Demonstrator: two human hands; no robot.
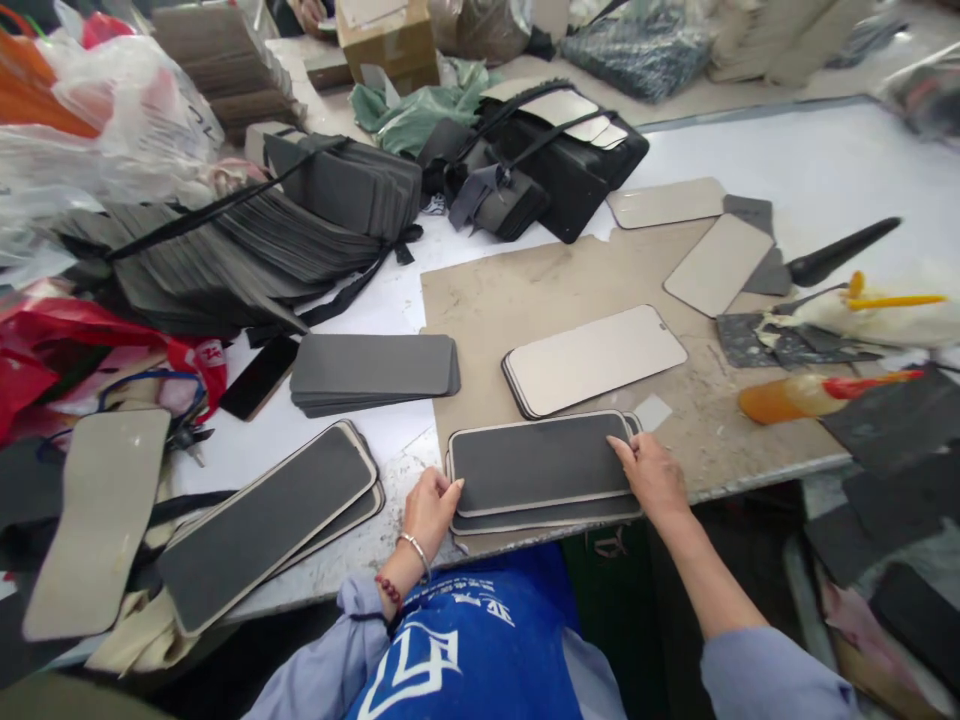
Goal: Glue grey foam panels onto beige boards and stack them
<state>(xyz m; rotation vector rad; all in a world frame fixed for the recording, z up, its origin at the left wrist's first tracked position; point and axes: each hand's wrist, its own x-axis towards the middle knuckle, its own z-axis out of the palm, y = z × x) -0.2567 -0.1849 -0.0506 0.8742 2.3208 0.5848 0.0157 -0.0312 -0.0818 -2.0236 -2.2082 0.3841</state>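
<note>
A dark grey rounded panel with a beige border (540, 462) lies on top of similar panels at the table's front edge. My left hand (433, 508) pinches its left end, thumb near the corner. At the right end my right hand (649, 474) grips the edge between thumb and fingers. Just behind is a small stack of beige panels (596, 360), the top one with a small hole at one end. A stack of plain dark grey panels (373, 366) sits behind my left hand. More bordered panels (270, 520) lie to the left, overhanging the front edge.
Bundled grey panels (247, 245) and a phone (260, 377) are on the left. A bottle of orange liquid (787, 398), a black-handled tool (844, 252) and a white glue bag (877, 312) lie on the right. Brown card (525, 290) covers part of the table.
</note>
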